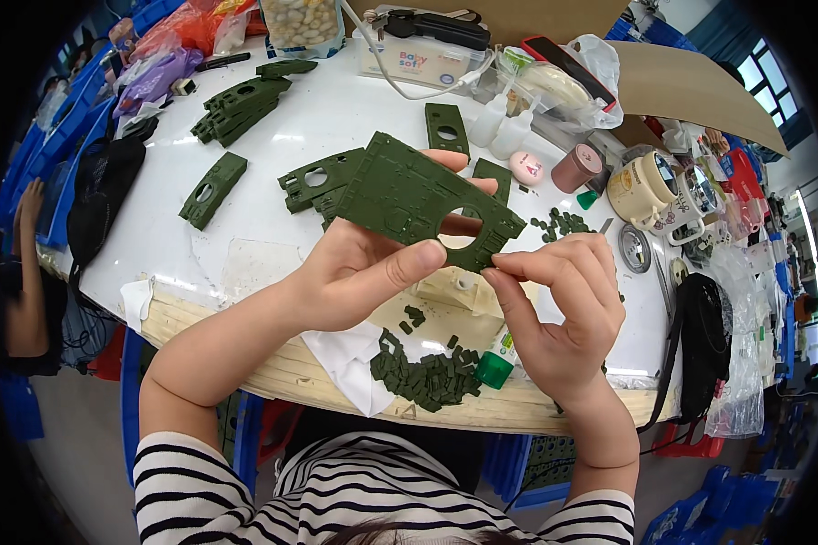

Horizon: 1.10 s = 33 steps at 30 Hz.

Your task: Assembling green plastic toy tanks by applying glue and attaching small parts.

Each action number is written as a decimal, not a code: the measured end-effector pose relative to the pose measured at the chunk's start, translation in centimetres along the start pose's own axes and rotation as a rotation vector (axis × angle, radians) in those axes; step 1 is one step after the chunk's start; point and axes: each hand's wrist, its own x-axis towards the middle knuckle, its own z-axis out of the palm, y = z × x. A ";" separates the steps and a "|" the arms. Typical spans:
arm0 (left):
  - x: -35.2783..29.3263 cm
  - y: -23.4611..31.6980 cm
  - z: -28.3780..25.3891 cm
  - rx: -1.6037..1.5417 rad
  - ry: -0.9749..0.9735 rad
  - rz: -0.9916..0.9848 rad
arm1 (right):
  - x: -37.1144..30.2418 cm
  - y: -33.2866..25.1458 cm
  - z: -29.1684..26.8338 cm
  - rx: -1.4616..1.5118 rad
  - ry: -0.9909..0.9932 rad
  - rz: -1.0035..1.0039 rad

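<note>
My left hand [359, 277] grips a dark green plastic toy tank hull [400, 186] above the table. Its thumb lies along the near edge, and its other fingers reach behind the part. A large round hole pierces the hull near its right end. At the hull's lower right corner, the thumb and forefinger of my right hand [563, 313] are pinched together. Whatever lies between those fingertips is too small to make out. Below the hands is a heap of small dark green pieces [423, 374], beside a green-capped bottle [495, 363].
Similar green hulls [241, 109] lie farther back, with another hull [214, 189] at the left. More small green pieces [562, 222] sit right of centre. White squeeze bottles [513, 132], a pinkish container [577, 168] and a cream mug [643, 186] stand at the back right.
</note>
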 end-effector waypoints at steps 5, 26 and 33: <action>-0.1 0.0 0.1 0.060 -0.019 0.044 | 0.0 0.1 0.1 0.005 -0.013 0.022; -0.7 -0.2 1.4 -0.136 0.093 0.052 | -0.3 -0.1 0.3 -0.003 -0.004 0.029; -0.8 0.0 1.2 -0.018 0.072 0.011 | -0.3 -0.1 0.3 -0.002 0.007 0.013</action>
